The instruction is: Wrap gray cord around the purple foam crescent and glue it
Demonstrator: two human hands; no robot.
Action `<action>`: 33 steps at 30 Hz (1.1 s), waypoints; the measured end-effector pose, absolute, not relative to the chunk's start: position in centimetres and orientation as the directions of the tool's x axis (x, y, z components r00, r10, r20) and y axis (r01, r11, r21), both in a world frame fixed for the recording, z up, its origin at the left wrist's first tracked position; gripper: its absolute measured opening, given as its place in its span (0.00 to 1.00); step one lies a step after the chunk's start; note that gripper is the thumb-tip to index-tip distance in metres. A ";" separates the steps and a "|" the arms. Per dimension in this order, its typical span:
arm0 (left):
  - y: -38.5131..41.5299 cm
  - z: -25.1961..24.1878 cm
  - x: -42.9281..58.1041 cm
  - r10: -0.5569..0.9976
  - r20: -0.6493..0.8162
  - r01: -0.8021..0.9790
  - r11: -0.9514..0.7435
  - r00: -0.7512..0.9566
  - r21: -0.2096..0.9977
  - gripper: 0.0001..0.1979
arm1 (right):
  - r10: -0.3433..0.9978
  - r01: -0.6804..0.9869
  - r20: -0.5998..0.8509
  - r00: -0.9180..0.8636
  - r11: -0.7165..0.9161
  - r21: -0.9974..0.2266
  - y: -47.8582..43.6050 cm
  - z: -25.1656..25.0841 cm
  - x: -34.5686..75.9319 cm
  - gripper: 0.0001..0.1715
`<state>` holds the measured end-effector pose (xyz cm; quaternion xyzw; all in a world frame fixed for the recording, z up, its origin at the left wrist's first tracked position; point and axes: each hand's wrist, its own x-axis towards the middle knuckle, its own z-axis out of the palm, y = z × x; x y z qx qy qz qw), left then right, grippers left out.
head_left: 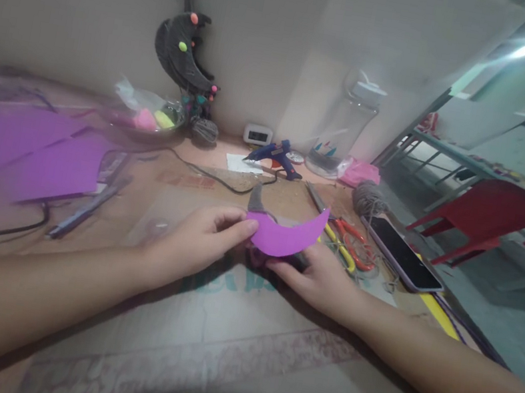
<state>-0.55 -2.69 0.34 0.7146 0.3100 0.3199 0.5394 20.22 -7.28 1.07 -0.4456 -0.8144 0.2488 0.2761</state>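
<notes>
A purple paper crescent (285,239) is held over the work surface, its horn pointing up to the right. My left hand (219,229) is closed on its left end, thumb on top. Behind and below it shows a dark grey piece (256,199), with a grey tip standing up at the left and a dark part under the purple edge. My right hand (319,278) is closed around the lower right of this dark piece, touching the crescent's underside; some of its fingers are hidden.
Purple sheets (66,155) lie at the left beside a cutter-like tool (85,209). A blue glue gun (276,155) with a cord stands behind. Pliers (353,243), grey yarn (370,198) and a phone (404,255) lie right. A decorated dark crescent (174,49) leans against the wall.
</notes>
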 end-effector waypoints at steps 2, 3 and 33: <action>-2.9 0.4 -0.6 0.787 0.139 0.123 -0.263 0.602 0.957 0.14 | 0.780 0.609 0.233 -0.581 0.606 -0.512 -7.4 1.1 20.1 0.14; -3.0 0.5 -0.6 0.778 0.148 0.135 -0.287 0.611 0.948 0.13 | 0.741 0.602 0.217 -0.635 0.651 -0.462 -7.5 1.1 20.1 0.16; -3.0 0.5 -0.8 0.734 0.098 0.330 -0.416 0.672 0.847 0.18 | 0.602 0.722 0.568 -0.561 0.691 -0.019 -8.0 1.0 21.7 0.13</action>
